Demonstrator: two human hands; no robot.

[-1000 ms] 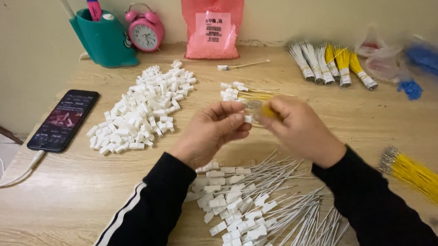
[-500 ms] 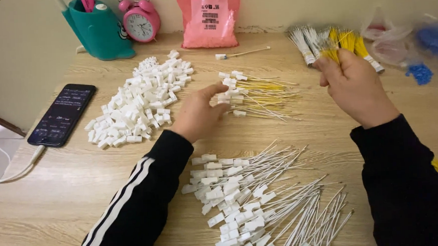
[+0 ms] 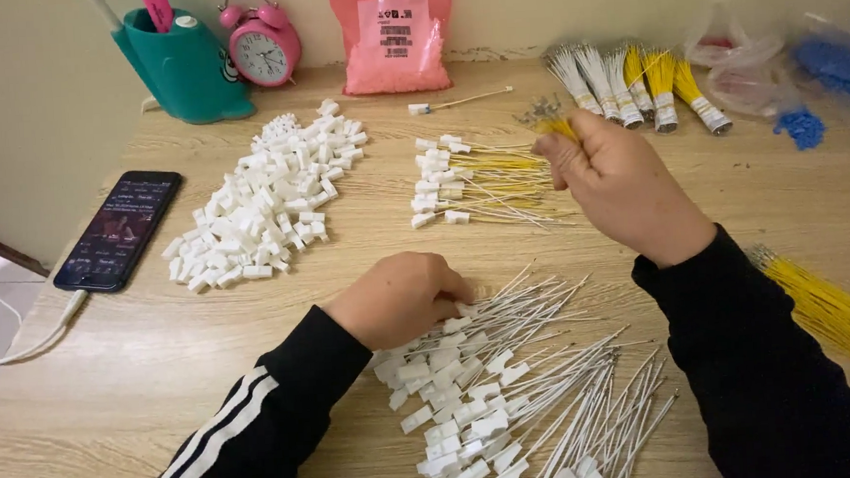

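While your knuckles face the camera, much stays hidden.
Left hand [image 3: 399,297]: curled onto the near pile of white-tagged wires [image 3: 510,390] — fingertips hidden, grip unclear.
Right hand [image 3: 616,188]: pinching a small yellow wire bundle [image 3: 553,124], mostly covered, above the sorted row [image 3: 480,183].

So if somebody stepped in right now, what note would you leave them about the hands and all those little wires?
Left hand: curled, resting on the near pile of white-tagged wires, holding nothing that shows.
Right hand: raised, pinching a small tuft of yellow wires.
Done: a small row of tagged yellow wires lies mid-table.
Left: a heap of loose white tags, bundles of wires at the back, and loose yellow wires at the right edge.
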